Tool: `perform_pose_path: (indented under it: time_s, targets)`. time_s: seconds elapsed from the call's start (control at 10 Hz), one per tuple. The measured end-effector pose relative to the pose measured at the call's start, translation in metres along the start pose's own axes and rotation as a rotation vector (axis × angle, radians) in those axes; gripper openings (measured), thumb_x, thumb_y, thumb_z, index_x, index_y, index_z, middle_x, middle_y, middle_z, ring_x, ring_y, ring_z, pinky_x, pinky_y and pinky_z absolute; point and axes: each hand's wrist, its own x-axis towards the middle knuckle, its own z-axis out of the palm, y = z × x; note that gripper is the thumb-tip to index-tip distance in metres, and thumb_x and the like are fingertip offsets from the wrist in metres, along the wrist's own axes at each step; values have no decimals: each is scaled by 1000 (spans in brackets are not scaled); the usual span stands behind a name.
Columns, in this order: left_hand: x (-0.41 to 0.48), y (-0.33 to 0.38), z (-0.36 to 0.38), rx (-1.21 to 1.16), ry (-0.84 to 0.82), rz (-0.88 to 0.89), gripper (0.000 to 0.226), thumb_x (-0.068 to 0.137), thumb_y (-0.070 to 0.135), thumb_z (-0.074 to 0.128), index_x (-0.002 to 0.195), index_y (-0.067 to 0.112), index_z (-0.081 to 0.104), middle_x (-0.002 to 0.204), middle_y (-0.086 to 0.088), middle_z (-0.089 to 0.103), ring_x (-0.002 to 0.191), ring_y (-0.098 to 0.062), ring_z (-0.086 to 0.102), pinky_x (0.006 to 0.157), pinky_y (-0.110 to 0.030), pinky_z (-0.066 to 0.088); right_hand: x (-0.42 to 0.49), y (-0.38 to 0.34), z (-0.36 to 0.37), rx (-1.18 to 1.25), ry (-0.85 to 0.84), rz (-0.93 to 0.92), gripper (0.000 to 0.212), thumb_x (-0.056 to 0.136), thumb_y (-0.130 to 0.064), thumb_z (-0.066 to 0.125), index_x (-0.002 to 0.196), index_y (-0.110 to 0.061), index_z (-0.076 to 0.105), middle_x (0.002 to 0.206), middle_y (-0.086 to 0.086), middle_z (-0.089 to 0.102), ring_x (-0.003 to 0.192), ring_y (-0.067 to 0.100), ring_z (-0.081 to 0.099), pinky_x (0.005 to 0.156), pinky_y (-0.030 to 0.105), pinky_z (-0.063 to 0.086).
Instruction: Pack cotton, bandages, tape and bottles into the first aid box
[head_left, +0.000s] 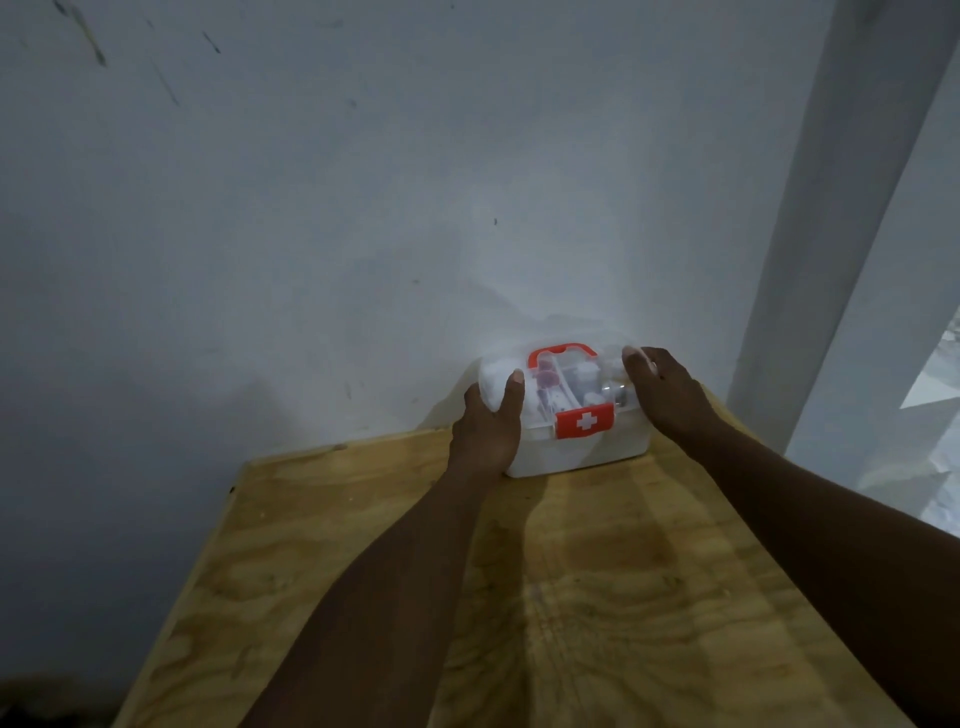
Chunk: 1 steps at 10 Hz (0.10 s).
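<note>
A white first aid box (582, 452) stands at the far edge of the wooden table (322, 545), against the wall. Its clear lid is down, with a red handle (562, 351) on top and a red latch bearing a white cross (585, 421) at the front. Small bottles and white items show dimly through the lid; I cannot name each one. My left hand (488, 421) grips the box's left end, thumb on the lid. My right hand (665, 395) holds the right end the same way.
A pale, scuffed wall (363, 208) rises directly behind the box. A white vertical post (831, 234) stands at the right, with a lit floor beyond it. The table's left edge drops off to dark floor.
</note>
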Motion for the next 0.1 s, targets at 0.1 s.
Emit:
perform_pose_path:
  time_s: [0.1]
  targets:
    - [-1, 11, -10, 135, 85, 21, 81, 90, 73, 40, 152, 20, 35, 150, -7, 50, 131, -31, 53, 105, -45, 47, -5, -15, -10, -155, -10, 12, 63, 101, -53, 27, 126, -2, 54, 128, 20, 60, 112, 33, 58, 87, 34, 42]
